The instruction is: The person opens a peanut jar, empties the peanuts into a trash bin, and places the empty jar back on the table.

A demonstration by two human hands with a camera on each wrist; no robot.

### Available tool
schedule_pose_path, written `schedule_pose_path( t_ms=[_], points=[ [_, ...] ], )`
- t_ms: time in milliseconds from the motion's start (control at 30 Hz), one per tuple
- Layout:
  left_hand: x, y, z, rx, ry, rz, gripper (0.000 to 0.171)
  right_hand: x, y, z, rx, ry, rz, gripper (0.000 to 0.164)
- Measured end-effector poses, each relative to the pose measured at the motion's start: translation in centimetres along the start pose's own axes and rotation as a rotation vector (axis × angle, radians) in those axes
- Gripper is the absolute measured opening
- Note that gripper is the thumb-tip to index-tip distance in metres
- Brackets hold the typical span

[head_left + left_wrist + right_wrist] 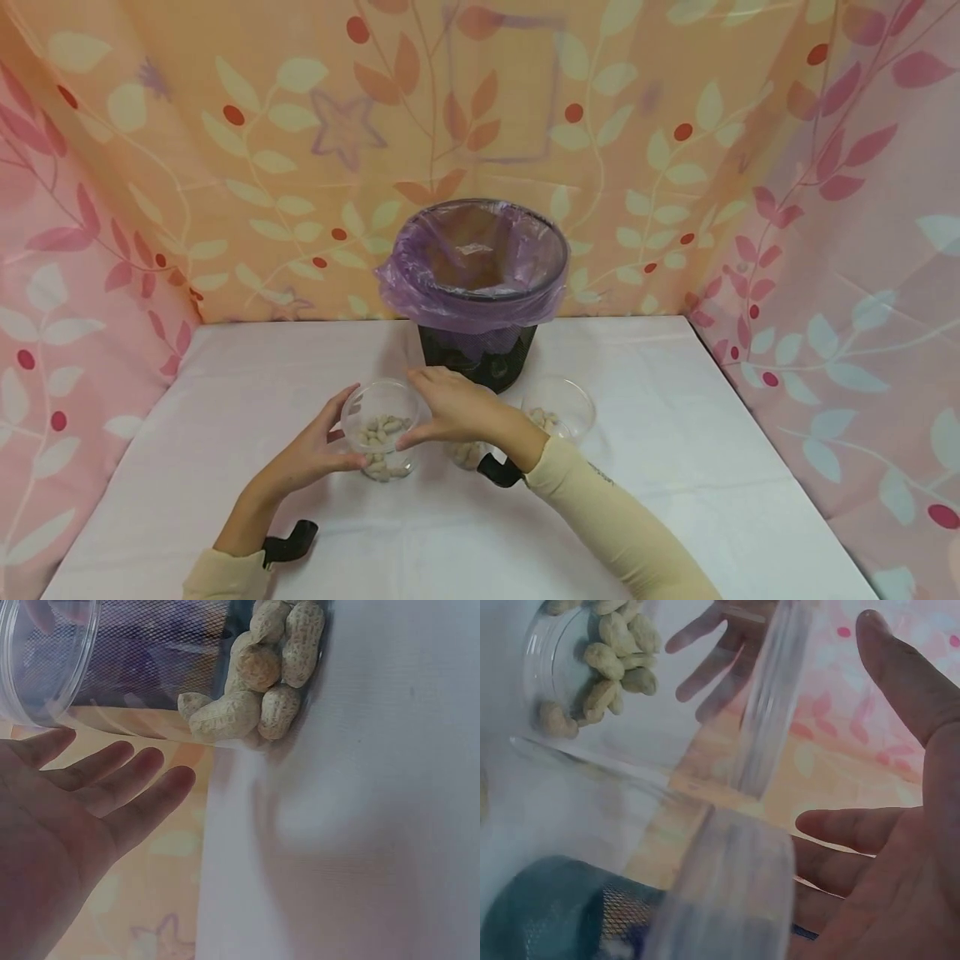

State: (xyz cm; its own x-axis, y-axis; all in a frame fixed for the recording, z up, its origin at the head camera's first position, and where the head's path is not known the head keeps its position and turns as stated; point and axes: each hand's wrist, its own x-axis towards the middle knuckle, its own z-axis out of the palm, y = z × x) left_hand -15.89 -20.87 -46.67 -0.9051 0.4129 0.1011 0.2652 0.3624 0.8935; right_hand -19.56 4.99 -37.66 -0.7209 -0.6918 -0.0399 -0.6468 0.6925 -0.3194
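A clear plastic jar (377, 397) with peanuts (384, 428) in its bottom stands left of centre on the table. My left hand (307, 457) is around its left side; in the left wrist view the fingers (150, 802) are extended and spread beside the jar. At the jar's right side is my right hand (456, 407), its thumb apart from the straight fingers (851, 829). Whether either hand touches the jar is unclear. Peanuts (468, 454) from a middle jar show below my right wrist, which hides most of it. A third clear jar (576, 407) with peanuts stands to the right.
Behind the jars stands a black mesh bin (442, 343) lined with a purple plastic bag (405, 292). A white cloth (675, 500) covers the table. Leaf-patterned curtains (262, 167) enclose the back and both sides.
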Motion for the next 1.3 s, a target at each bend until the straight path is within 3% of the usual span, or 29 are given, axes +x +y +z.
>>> schedule_pose_path(
  t_ms=[200,667,933,1300],
  points=[
    [0.0,-0.2,0.2,-0.017,0.009,-0.008,0.107,1.0,-0.3,0.7,-0.087,-0.001,-0.015,0.094],
    [-0.1,-0.5,0.6,-0.072,-0.022,-0.071,0.099,1.7,-0.9,1.7,-0.081,-0.038,0.035,0.099],
    [-0.1,-0.1,0.5,-0.016,0.04,-0.047,0.095,1.8,-0.9,1.5,-0.06,-0.011,0.015,0.095],
    [0.0,2.0,-0.5,0.117,0.131,-0.023,0.095,1.2,-1.0,0.3,0.059,0.087,-0.014,0.097]
  ],
)
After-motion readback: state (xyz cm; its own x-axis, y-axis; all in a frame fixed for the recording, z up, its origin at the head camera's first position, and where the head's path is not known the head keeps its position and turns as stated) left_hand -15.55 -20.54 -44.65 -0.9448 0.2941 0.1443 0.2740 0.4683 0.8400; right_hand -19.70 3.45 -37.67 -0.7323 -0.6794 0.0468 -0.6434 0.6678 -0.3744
